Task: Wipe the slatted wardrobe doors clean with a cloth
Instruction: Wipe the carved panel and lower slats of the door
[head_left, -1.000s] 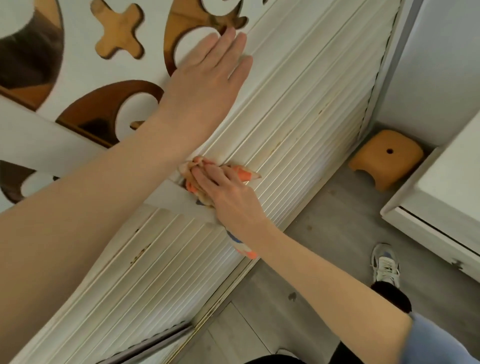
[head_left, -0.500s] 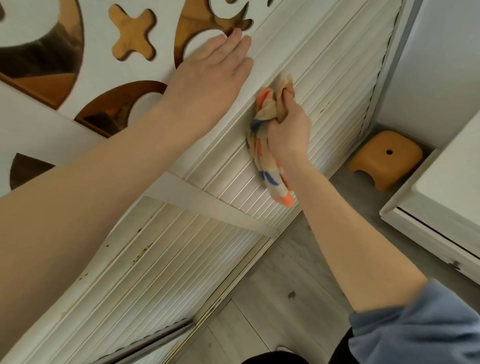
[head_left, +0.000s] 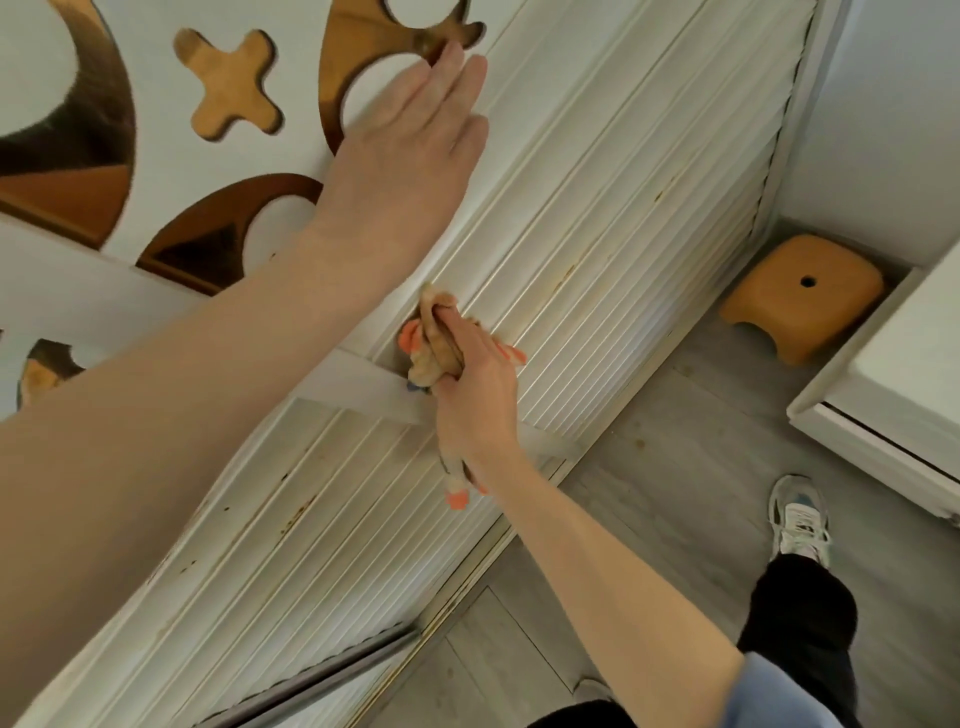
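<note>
The right hand (head_left: 475, 384) curls its fingers round a bunched cloth (head_left: 434, 353), cream with orange patches, and presses it to the white slatted wardrobe door (head_left: 597, 270) just above the cross rail (head_left: 358, 389). Brown specks mark the slats. Higher up, the left hand (head_left: 410, 140) lies flat with straight fingers on the door's frame. Beyond, an orange stool (head_left: 800, 296) stands on the floor.

text: none can be read | labels, brands, numbers: none can be read | cloth (head_left: 434, 348): orange and blue patches only, no letters | shoe (head_left: 797, 514): too small to tell a brand | panel (head_left: 156, 171): cross-shaped cutout (head_left: 228, 85), an ornament, not a letter
</note>
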